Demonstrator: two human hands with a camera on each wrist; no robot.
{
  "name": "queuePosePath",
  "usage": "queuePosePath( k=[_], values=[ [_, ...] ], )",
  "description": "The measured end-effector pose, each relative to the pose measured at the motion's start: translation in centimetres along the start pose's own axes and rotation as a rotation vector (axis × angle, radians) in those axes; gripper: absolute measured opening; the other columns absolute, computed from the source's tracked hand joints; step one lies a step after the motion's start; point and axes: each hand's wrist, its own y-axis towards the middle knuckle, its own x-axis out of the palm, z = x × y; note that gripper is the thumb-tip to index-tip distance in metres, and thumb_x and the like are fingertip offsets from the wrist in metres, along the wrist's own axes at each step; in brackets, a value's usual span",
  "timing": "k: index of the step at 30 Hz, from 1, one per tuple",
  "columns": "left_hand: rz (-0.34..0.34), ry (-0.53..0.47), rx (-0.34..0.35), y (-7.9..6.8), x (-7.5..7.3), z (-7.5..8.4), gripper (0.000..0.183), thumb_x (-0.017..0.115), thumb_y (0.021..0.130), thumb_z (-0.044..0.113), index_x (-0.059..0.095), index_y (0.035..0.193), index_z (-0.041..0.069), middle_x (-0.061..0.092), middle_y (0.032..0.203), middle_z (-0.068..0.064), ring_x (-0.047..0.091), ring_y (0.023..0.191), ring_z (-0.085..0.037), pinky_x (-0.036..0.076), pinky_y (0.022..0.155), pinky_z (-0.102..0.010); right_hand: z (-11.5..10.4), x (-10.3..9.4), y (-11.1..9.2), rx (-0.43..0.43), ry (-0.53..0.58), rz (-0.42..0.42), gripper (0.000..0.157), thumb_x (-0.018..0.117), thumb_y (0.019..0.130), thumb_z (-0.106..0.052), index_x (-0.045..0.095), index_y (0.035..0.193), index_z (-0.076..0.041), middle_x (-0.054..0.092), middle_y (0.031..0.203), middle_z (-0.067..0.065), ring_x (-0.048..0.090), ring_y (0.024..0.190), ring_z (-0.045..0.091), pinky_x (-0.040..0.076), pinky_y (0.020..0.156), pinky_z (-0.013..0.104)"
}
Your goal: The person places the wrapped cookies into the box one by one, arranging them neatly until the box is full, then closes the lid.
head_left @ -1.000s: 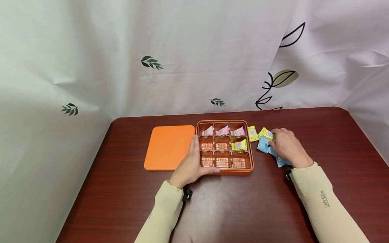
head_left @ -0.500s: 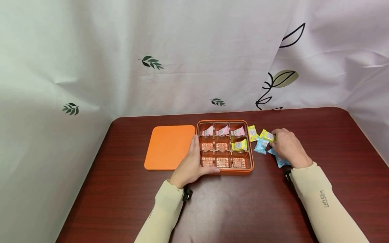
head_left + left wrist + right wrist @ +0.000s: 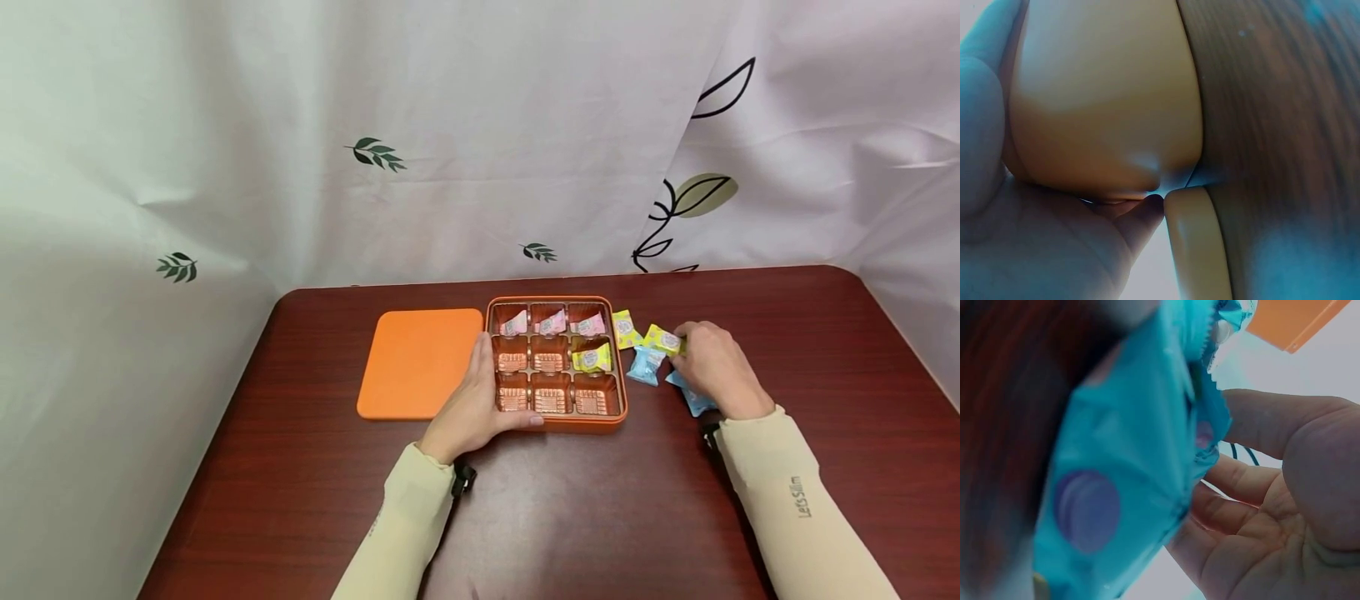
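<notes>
My left hand [image 3: 467, 412] rests against the near left corner of an orange box [image 3: 581, 425], fingers straight along its left side and thumb along its front. In the left wrist view, the box's smooth wall [image 3: 1107, 94] fills the space beside the thumb. The box's divided tray holds pink wrapped candies [image 3: 551, 322] across the back row and a yellow one [image 3: 592, 358] in the middle row's right compartment. My right hand [image 3: 716, 367] pinches the right end of a yellow wrapped candy [image 3: 662, 339]. Blue wrapped candies [image 3: 1122, 462] lie under and beside that hand; its fingertips are partly hidden.
An orange lid [image 3: 420, 362] lies flat left of the box. Another yellow candy [image 3: 625, 330] sits by the box's right side, with a blue candy [image 3: 646, 365] just in front. Behind the dark red table [image 3: 570, 517] hangs a white leaf-print curtain [image 3: 450, 200].
One blue candy has come apart from the other blue ones, shifting slightly left and nearer. The yellow candy at my right fingertips has moved a little right and nearer. My left hand stays put.
</notes>
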Motion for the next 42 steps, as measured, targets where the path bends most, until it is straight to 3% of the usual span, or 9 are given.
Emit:
queuePosePath(
  k=[7,15,28,42],
  values=[
    [-0.008,-0.003,-0.005,0.0,0.0,0.0,0.137,0.078,0.075,0.067,-0.010,0.160,0.005,-0.010,0.168,-0.013,0.003,0.153,-0.020,0.026,0.118,-0.042,0.2,-0.1,-0.1,0.041,0.024,-0.017,0.035,0.065,0.086,-0.004,0.061,0.114,0.017,0.058,0.113,0.036,0.055,0.093,0.042,0.047,0.078,0.055],
    [-0.007,0.010,-0.008,0.0,-0.1,0.1,0.138,0.078,0.074,0.067,-0.010,0.160,0.006,-0.010,0.168,-0.013,0.004,0.153,-0.021,0.027,0.118,-0.041,0.2,0.0,-0.3,0.023,0.048,0.074,0.033,0.065,0.085,-0.004,0.062,0.111,0.016,0.061,0.106,0.034,0.054,0.082,0.039,0.045,0.068,0.049],
    [-0.007,-0.009,-0.007,-0.1,-0.1,0.0,0.139,0.078,0.074,0.069,-0.011,0.160,0.006,-0.011,0.168,-0.012,0.000,0.153,-0.019,0.024,0.119,-0.041,-0.6,-0.2,-0.6,0.004,0.050,0.141,0.032,0.066,0.084,-0.004,0.063,0.111,0.014,0.061,0.103,0.031,0.054,0.073,0.033,0.042,0.058,0.041],
    [-0.012,-0.012,-0.010,-0.1,0.0,0.0,0.139,0.077,0.074,0.069,-0.011,0.160,0.006,-0.012,0.168,-0.011,-0.001,0.153,-0.018,0.024,0.119,-0.041,-2.0,-0.6,-1.1,-0.020,0.073,0.194,0.035,0.064,0.086,-0.005,0.062,0.115,0.014,0.061,0.106,0.030,0.055,0.082,0.036,0.046,0.067,0.048]
  ],
)
